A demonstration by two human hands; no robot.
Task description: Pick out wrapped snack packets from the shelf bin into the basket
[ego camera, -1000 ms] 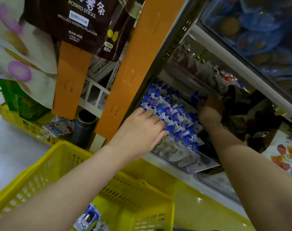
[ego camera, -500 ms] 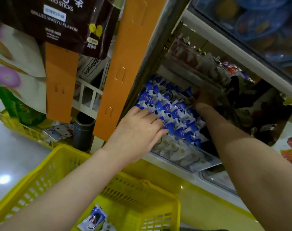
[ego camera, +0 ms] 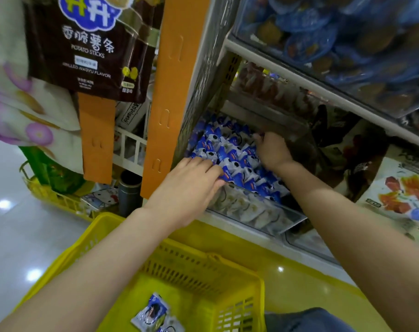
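Snack packets (ego camera: pixel 232 155) beneath left hand (ego camera: pixel 191 185) and right hand (ego camera: pixel 273 150) (grips unclear), orange strip (ego camera: pixel 167 80) beside, basket (ego camera: pixel 194 267) below.

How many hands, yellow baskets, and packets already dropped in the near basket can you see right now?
Hands: 2, left hand and right hand, both at the shelf bin.
Yellow baskets: 2, near basket and far basket at the left.
Packets in the near basket: 2 in view, first packet and second packet, cut by the frame edge.
Total: 6.
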